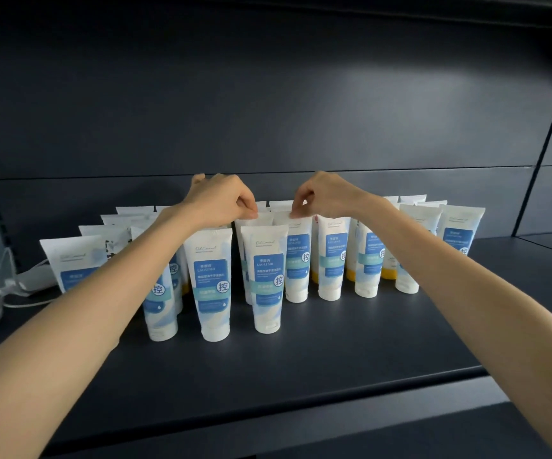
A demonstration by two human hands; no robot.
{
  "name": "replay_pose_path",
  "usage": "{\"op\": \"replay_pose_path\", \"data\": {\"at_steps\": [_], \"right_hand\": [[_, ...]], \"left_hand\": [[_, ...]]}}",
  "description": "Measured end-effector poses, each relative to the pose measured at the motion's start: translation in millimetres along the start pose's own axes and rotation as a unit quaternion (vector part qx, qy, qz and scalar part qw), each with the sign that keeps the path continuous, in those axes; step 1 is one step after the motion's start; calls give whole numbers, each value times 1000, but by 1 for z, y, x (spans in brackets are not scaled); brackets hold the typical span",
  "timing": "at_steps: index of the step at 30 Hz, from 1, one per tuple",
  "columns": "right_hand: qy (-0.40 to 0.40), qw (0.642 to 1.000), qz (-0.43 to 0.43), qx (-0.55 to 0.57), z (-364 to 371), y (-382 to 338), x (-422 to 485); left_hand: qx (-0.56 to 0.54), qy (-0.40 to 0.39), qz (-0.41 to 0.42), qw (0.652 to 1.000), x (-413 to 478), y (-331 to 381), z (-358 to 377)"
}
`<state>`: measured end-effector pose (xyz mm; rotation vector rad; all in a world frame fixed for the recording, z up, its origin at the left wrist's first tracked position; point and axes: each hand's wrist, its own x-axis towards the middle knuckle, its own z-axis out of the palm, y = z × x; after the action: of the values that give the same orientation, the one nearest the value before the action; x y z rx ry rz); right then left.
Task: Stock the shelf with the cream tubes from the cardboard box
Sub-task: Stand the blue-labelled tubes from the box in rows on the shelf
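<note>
Several white cream tubes with blue labels stand cap-down in rows on the dark shelf (317, 352). My left hand (221, 200) pinches the crimped top edge of a tube in the second row (254, 220). My right hand (324, 195) pinches the top edge of the neighbouring tube (298, 253). A front tube (268, 276) stands just before both. The cardboard box is out of view.
A white cable and adapter (19, 283) lie at the shelf's left end. Yellow-capped tubes (388, 270) stand among the rear rows on the right. The shelf's back panel (268, 111) rises behind, with an upright divider (539, 154) at the right.
</note>
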<state>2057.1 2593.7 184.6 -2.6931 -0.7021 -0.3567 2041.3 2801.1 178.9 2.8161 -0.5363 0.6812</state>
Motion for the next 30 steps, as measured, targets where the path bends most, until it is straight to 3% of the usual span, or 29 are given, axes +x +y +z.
{"op": "replay_pose_path", "data": {"at_steps": [5,18,30], "right_hand": [[2,1000,4,3,2,4,2],[-8,999,20,23,-2,6,-3],[1,999,25,25,-2,1,-8]], "left_hand": [[-13,12,9,1000,0,-1,4],[-41,-61,10,997,9,5,1],[-40,-54,1,998,12,9,-3]]}}
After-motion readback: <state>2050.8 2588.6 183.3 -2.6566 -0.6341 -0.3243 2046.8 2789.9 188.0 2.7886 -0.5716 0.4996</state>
